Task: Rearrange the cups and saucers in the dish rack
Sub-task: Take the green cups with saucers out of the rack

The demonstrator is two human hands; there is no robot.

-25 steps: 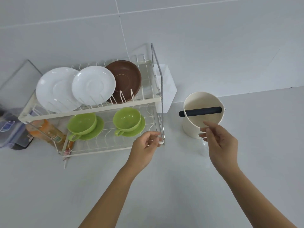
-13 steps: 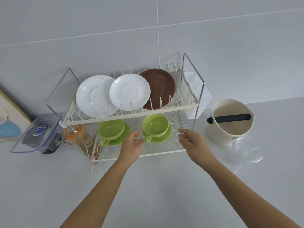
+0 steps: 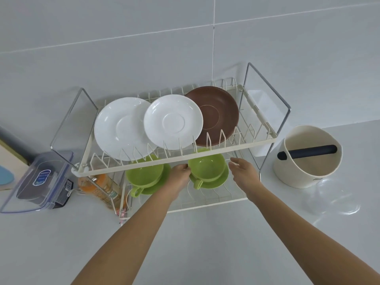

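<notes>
A two-tier cream wire dish rack [image 3: 216, 201] stands against the wall. Its upper tier holds two white saucers [image 3: 121, 128] [image 3: 172, 122] and a brown saucer [image 3: 218, 116], all upright. On the lower tier two green cups sit on green saucers: the left cup [image 3: 144, 175] and the right cup [image 3: 207, 167] on its saucer [image 3: 218, 182]. My left hand [image 3: 178, 177] reaches into the lower tier, fingertips at the right cup's left side. My right hand [image 3: 243, 171] hovers just right of that cup, fingers relaxed and spread, holding nothing.
A cream tub [image 3: 308, 159] with a black bar across its mouth stands right of the rack. A clear lidded box [image 3: 39, 182] lies to the left. An orange bottle [image 3: 102, 188] lies under the rack's left end. A white cutlery holder [image 3: 259, 120] hangs on the rack's right side.
Both hands have moved forward into the lower tier, closing in on either side of the right green cup. The view has moved closer to the rack.
</notes>
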